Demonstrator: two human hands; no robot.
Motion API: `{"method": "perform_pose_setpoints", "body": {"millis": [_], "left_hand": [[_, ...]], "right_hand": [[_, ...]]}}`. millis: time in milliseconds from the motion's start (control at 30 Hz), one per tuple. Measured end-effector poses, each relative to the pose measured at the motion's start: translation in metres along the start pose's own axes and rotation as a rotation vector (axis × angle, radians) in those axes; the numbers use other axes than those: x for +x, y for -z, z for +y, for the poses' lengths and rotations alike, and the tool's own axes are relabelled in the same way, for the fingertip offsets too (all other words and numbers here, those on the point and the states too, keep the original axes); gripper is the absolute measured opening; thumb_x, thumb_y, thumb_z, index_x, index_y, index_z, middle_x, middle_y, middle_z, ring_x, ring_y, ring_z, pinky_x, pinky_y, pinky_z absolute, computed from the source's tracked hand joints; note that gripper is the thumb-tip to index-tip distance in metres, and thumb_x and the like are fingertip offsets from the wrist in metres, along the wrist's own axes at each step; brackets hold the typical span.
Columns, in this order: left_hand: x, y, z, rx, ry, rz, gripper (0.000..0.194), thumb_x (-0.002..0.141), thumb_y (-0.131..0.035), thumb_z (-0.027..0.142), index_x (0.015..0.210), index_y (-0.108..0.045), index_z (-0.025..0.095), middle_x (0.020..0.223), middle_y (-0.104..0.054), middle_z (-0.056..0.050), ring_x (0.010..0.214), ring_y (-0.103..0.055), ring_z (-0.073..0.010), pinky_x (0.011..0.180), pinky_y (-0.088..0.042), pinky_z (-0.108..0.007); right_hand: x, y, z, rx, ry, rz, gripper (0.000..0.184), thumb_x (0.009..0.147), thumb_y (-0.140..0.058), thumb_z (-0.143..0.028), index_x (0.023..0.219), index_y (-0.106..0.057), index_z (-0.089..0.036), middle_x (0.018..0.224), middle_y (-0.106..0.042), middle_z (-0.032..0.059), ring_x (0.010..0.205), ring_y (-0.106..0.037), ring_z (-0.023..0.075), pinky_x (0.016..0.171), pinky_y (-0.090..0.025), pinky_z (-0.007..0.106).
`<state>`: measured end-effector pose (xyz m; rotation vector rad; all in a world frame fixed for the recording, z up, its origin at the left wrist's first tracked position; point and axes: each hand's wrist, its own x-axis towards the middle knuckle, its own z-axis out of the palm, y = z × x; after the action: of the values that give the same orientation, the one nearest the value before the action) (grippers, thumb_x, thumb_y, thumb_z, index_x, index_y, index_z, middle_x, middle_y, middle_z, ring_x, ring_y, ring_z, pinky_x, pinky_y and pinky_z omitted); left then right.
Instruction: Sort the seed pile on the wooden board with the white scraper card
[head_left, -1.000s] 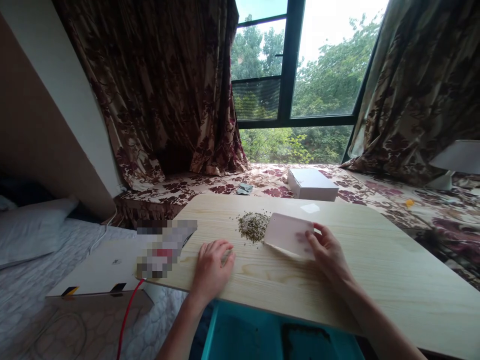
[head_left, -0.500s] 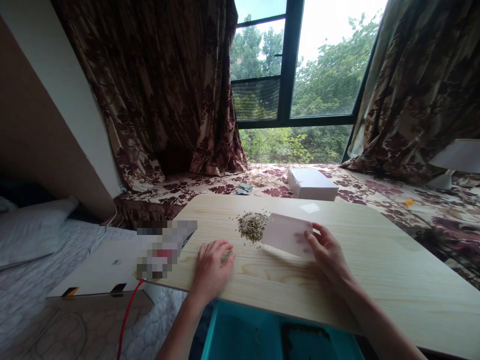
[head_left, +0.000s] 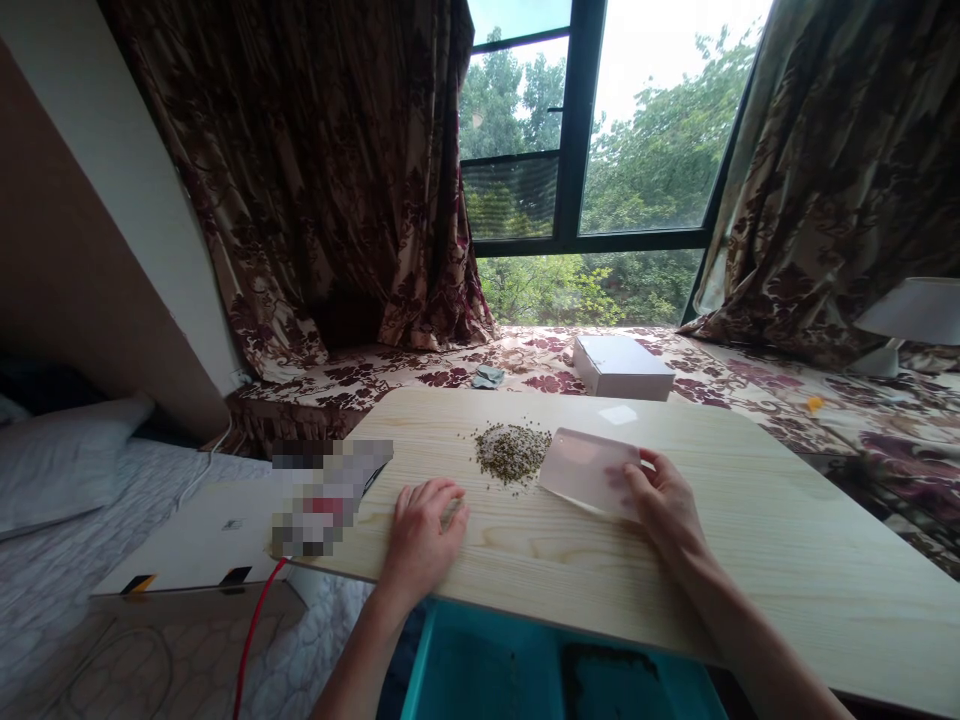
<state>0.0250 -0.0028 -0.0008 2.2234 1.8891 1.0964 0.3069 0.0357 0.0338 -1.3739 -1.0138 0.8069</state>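
Card (head_left: 589, 473) slid right, away from the pile (head_left: 512, 455); my right hand (head_left: 667, 500) pinches it, left hand (head_left: 426, 525) loose. Keep it low.

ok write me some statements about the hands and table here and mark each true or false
1. The right hand holds a translucent sheet. True.
2. The left hand grips the translucent sheet too. False: it rests on the tabletop.
3. A pile of grains lies left of the translucent sheet. True.
4. The white box stands on the tabletop. False: it sits beyond it, on floral cloth.
5. A teal bin shows below the tabletop's near edge. True.
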Motion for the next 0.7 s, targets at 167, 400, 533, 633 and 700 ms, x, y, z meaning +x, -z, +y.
{"method": "perform_pose_setpoints", "body": {"millis": [167,400,533,633,700], "left_hand": [[0.0,0.0,0.0,-0.004,0.012,-0.016,0.018,0.083,-0.051,0.027,0.094,-0.064,0.025,0.106,-0.067,-0.003,0.103,-0.057,-0.0206,0.1,-0.035,-0.045],[-0.001,-0.001,0.0,-0.015,0.014,-0.013,0.017,0.082,-0.051,0.026,0.094,-0.064,0.024,0.106,-0.067,-0.003,0.103,-0.057,-0.0205,0.101,-0.033,-0.046],[-0.001,0.0,0.0,-0.023,0.02,-0.014,0.017,0.082,-0.051,0.026,0.094,-0.063,0.024,0.106,-0.067,-0.003,0.103,-0.056,-0.0206,0.102,-0.033,-0.046],[-0.001,0.0,0.001,-0.03,0.026,-0.022,0.017,0.083,-0.051,0.026,0.095,-0.063,0.025,0.107,-0.067,-0.003,0.103,-0.056,-0.0208,0.103,-0.032,-0.047],[-0.001,0.0,0.001,-0.034,0.031,-0.02,0.018,0.083,-0.051,0.026,0.095,-0.063,0.025,0.108,-0.067,-0.003,0.104,-0.055,-0.021,0.103,-0.031,-0.048]], "right_hand": [[-0.002,-0.002,0.001,0.009,-0.041,-0.094,0.035,0.065,-0.061,-0.034,0.096,-0.055,-0.018,0.075,-0.073,0.0066,0.064,-0.067,0.0192,0.046,-0.048,0.024],[-0.009,-0.004,-0.001,0.066,-0.044,-0.258,0.037,0.065,-0.067,-0.04,0.093,-0.057,-0.019,0.072,-0.072,0.0052,0.06,-0.067,0.0187,0.047,-0.049,0.024],[-0.015,-0.002,0.001,0.069,-0.046,-0.381,0.042,0.065,-0.069,-0.046,0.095,-0.057,-0.019,0.072,-0.072,0.0045,0.061,-0.067,0.019,0.049,-0.05,0.026],[-0.028,0.001,0.007,0.05,-0.056,-0.441,0.046,0.064,-0.069,-0.053,0.093,-0.057,-0.02,0.073,-0.072,0.0051,0.061,-0.067,0.0202,0.05,-0.051,0.028],[-0.043,0.002,0.011,0.048,-0.059,-0.463,0.048,0.063,-0.068,-0.057,0.093,-0.057,-0.021,0.074,-0.072,0.0056,0.062,-0.067,0.0213,0.052,-0.052,0.029]]}}
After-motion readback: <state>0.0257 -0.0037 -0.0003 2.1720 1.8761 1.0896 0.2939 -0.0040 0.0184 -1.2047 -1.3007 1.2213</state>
